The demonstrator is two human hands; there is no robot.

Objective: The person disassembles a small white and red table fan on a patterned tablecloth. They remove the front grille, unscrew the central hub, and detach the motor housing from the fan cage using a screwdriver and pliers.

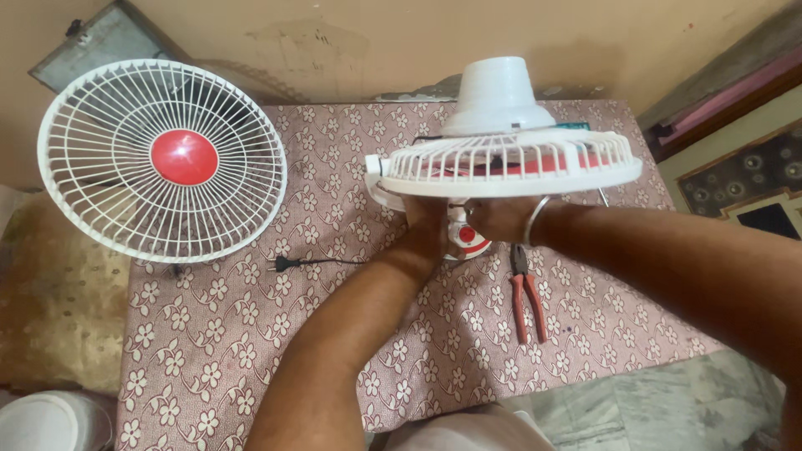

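Floral cloth point(251, 334) covers table; beige wall point(351, 42) behind; pliers point(526, 292) lying.

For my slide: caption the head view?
Both hands hold a white fan above the floral tablecloth.

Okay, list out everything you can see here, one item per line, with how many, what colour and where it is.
Fan grille: one, white with a red centre cap, standing at the table's left edge.
Fan body: one, white guard and motor housing with red parts inside, held above the table's middle.
Pliers: one, red handles, lying on the table right of centre.
Power plug: one, black with a black cord, on the table between the grille and the hands.
Tablecloth: one, pinkish floral, covering the table.
Bucket: one, white, bottom left corner.
Bangle: one, silver, on the right wrist.
Left hand: under the fan body, fingers hidden.
Right hand: under the fan body, beside the left.
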